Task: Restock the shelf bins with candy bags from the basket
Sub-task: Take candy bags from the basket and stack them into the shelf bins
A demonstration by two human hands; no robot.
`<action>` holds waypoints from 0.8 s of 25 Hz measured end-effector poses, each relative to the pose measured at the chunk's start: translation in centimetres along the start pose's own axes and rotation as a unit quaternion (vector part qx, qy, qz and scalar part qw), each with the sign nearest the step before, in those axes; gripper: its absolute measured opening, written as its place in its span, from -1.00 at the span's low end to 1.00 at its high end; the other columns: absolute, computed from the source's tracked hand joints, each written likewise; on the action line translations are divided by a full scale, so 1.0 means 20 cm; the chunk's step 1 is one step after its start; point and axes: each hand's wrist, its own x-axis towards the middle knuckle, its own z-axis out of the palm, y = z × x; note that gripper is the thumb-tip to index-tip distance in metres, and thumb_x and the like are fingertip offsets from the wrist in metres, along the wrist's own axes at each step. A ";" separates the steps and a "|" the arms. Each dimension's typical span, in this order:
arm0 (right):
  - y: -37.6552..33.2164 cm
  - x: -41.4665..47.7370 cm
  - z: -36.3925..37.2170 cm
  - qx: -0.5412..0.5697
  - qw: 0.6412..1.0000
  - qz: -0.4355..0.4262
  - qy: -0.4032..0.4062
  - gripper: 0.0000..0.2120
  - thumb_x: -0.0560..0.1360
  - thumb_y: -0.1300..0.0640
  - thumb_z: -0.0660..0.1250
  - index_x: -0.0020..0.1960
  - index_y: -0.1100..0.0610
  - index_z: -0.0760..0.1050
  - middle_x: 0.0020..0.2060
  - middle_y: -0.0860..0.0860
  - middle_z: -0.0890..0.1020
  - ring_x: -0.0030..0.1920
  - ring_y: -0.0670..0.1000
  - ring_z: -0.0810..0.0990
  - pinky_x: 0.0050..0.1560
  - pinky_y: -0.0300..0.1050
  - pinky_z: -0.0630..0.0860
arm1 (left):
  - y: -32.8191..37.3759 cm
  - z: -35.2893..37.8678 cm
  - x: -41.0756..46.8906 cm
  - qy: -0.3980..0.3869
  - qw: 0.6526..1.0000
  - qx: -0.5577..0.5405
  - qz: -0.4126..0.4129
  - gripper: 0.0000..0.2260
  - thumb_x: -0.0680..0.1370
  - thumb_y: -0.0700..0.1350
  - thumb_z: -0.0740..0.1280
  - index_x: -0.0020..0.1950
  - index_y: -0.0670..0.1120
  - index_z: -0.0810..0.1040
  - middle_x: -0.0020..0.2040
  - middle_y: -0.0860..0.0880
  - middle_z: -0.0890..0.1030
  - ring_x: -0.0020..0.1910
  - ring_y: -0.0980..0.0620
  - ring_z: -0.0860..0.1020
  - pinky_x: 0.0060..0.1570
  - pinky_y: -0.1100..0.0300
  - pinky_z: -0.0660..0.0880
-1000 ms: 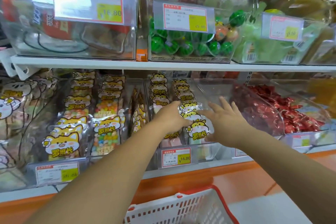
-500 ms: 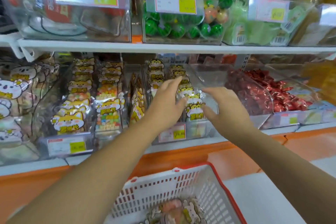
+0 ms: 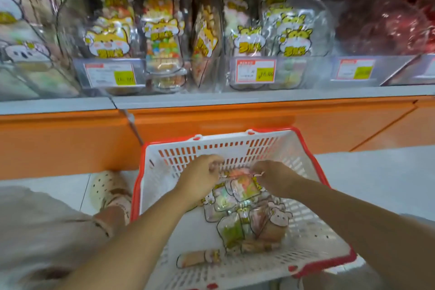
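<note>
**Head view: both hands down in the basket, at a candy bag**

Head camera looks down into a white slotted basket (image 3: 313, 242) with a red rim. It stands on the pale floor (image 3: 376, 172) just in front of the shelf's orange base panel (image 3: 235, 120). Inside lies a loose pile of candy bags (image 3: 251, 226). They are clear packets with a black outline and cartoon animal headers in yellow and cream, and pink, green and orange sweets show through. One narrow bag (image 3: 197, 258) lies apart from the pile, nearer the basket's front wall.

The upper candy bag (image 3: 243, 187) stands tilted above the pile, between the two hands. The right hand (image 3: 275, 179) has its grip clamped on that bag's top edge, fingertips pinched together. The left hand (image 3: 200, 179) is curled at the bag's other top corner. Blur hides whether its grip is on the bag or only beside it.

Above, the clear shelf bins (image 3: 294, 75) sit side by side on the grey shelf (image 3: 259, 100), each fronted by a price label (image 3: 255, 70). Most hold rows of upright packets with the same yellow cartoon header. The rightmost one holds red-wrapped sweets (image 3: 381, 21). A foot in a cream perforated clog (image 3: 106, 186) stands left of the basket.
</note>
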 end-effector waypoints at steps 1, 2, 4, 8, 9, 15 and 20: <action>0.02 0.05 0.08 -0.001 1.000 0.008 -0.022 -0.69 0.62 0.21 0.12 0.31 0.10 0.48 0.25 0.03 0.53 0.21 0.05 0.51 0.17 -0.18 0.40 | -0.08 0.06 0.01 -0.020 0.999 -0.011 -0.044 -0.69 0.64 -0.17 0.19 0.37 -0.01 0.49 0.38 0.01 0.49 0.29 0.03 0.49 0.15 0.27 0.36; 0.04 0.10 0.16 0.000 0.999 0.013 -0.036 -0.68 0.62 0.21 0.12 0.31 0.12 0.49 0.25 0.06 0.53 0.24 0.08 0.50 0.18 -0.16 0.39 | -0.16 0.11 0.03 -0.043 0.996 -0.015 -0.083 -0.69 0.64 -0.15 0.19 0.38 -0.04 0.48 0.38 -0.01 0.48 0.31 0.01 0.48 0.18 0.26 0.36; 0.05 0.20 0.32 0.010 0.998 0.029 -0.056 -0.69 0.62 0.20 0.13 0.30 0.11 0.50 0.27 0.10 0.53 0.27 0.12 0.48 0.24 -0.08 0.40 | -0.30 0.21 0.06 -0.081 0.986 -0.018 -0.142 -0.71 0.66 -0.12 0.14 0.35 -0.01 0.49 0.35 -0.04 0.51 0.32 -0.03 0.48 0.21 0.21 0.38; -0.03 0.34 0.62 -0.039 0.997 -0.022 -0.067 -0.66 0.62 0.14 0.14 0.37 0.04 0.42 0.38 0.04 0.40 0.38 0.10 0.36 0.37 0.03 0.35 | -0.47 0.36 0.08 -0.102 0.964 -0.087 -0.228 -0.71 0.65 -0.16 0.15 0.33 -0.04 0.51 0.26 -0.05 0.55 0.35 -0.07 0.45 0.40 0.09 0.27; -0.05 0.37 0.69 -0.082 0.993 -0.039 -0.071 -0.61 0.60 0.08 0.16 0.43 0.04 0.34 0.43 0.05 0.33 0.45 0.13 0.24 0.46 0.08 0.22 | -0.50 0.38 0.08 -0.102 0.959 -0.099 -0.246 -0.70 0.64 -0.17 0.17 0.35 -0.06 0.50 0.28 -0.05 0.55 0.38 -0.08 0.41 0.44 0.01 0.23; -0.11 0.49 0.78 -0.226 0.974 -0.006 -0.026 -0.33 0.46 0.05 0.34 0.48 0.07 0.13 0.42 0.09 0.30 0.46 0.18 0.13 0.49 0.16 0.02 | -0.47 0.28 0.03 -0.040 0.945 -0.178 -0.272 -0.80 0.62 -0.19 0.21 0.13 0.01 0.58 -0.05 -0.01 0.55 -0.07 -0.08 0.60 -0.08 0.15 0.50; 0.02 0.38 0.61 0.037 0.999 -0.015 0.031 -0.92 0.56 0.02 0.24 0.01 -0.01 0.46 0.11 0.00 0.57 0.17 0.06 0.50 0.22 0.01 0.44 | -0.43 0.28 0.03 -0.011 0.896 -0.283 -0.343 -0.84 0.62 -0.10 0.23 0.15 0.01 0.55 0.07 -0.03 0.55 0.00 -0.07 0.60 0.05 0.02 0.59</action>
